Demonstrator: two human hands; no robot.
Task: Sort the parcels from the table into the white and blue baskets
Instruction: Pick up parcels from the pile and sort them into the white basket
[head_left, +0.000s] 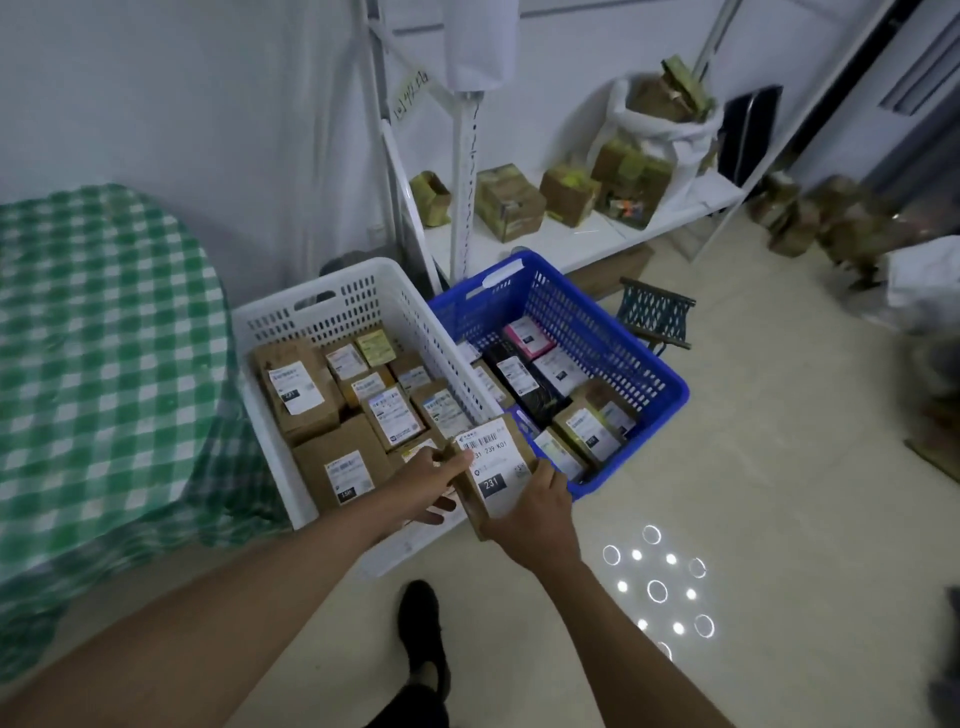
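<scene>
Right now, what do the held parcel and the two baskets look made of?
Parcel: brown cardboard, matte, with a white paper label. White basket and blue basket: likely moulded plastic, with a slotted or lattice wall and a slight sheen.

Your hands cover the lower edge of the held parcel. The table runs off the left edge. Boxes far right are blurred, and basket labels are too small to read.
</scene>
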